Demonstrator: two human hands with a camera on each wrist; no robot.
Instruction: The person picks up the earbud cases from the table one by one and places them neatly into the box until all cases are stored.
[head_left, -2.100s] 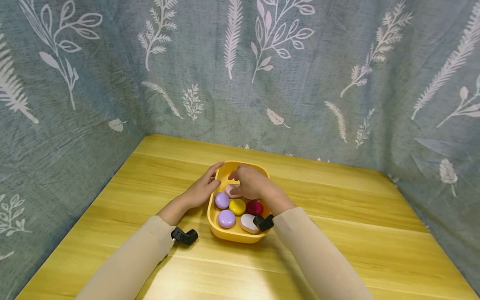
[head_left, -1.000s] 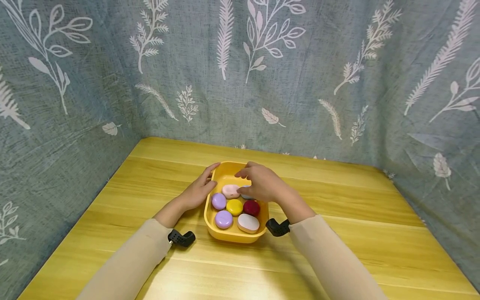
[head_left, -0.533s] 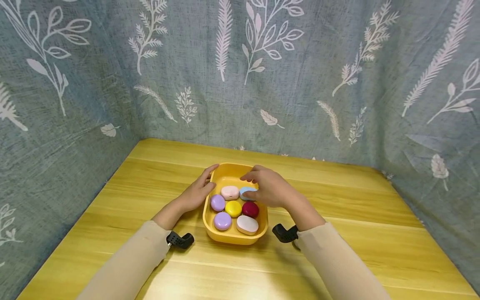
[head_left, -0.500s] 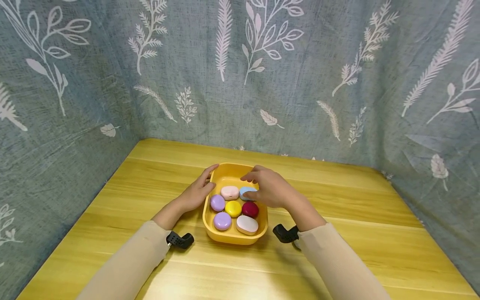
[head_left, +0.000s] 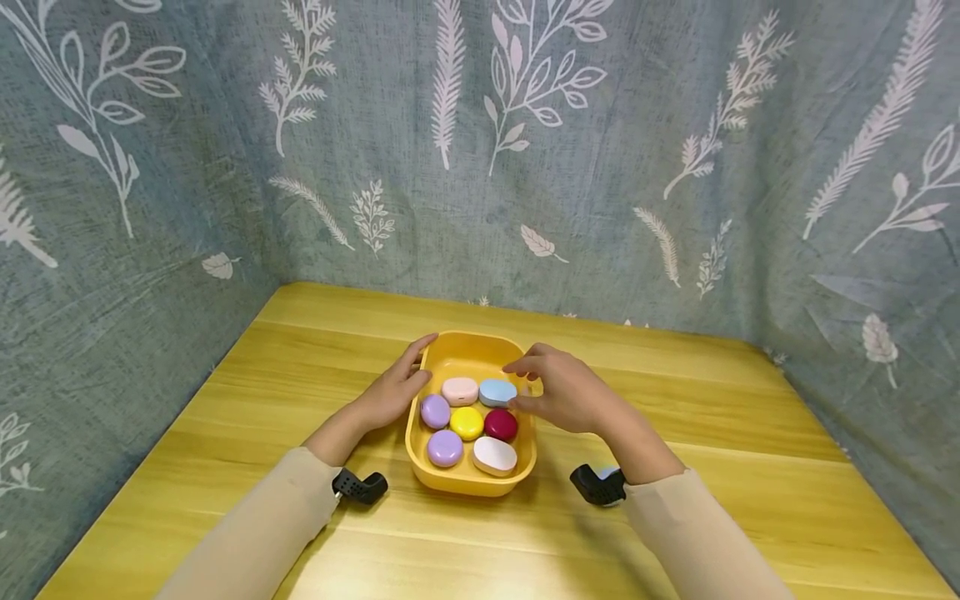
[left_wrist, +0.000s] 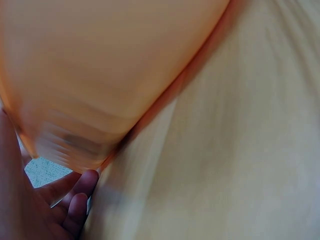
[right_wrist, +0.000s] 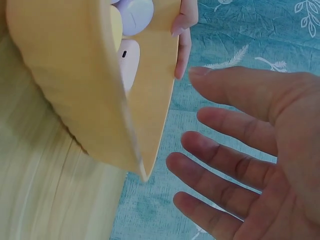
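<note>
A yellow plastic bin (head_left: pixel 465 482) stands on the wooden table, holding several rounded earbud cases. My left hand (head_left: pixel 392 392) grips its left rim; the left wrist view has my fingertips (left_wrist: pixel 86 184) against the bin's outer side. At the right rim my right hand (head_left: pixel 573 396) is spread, holding nothing, its thumb near a light blue case (head_left: pixel 497 392). Beside that lies a pink case (head_left: pixel 460 391) with a small port. Nearer are a yellow case (head_left: pixel 467 423), a dark red case (head_left: pixel 500 425), two purple cases (head_left: pixel 445 448) and a white case (head_left: pixel 494 456).
The wooden table (head_left: pixel 712 408) reaches back to a blue-green curtain (head_left: pixel 375 125) with white leaf prints, which hangs behind and on both sides. A black camera mount (head_left: pixel 360 486) sits on each wrist.
My right hand has let go of the light blue case, which now lies beside the pink one, and has drawn back right to the rim. The left hand stays on the bin.
</note>
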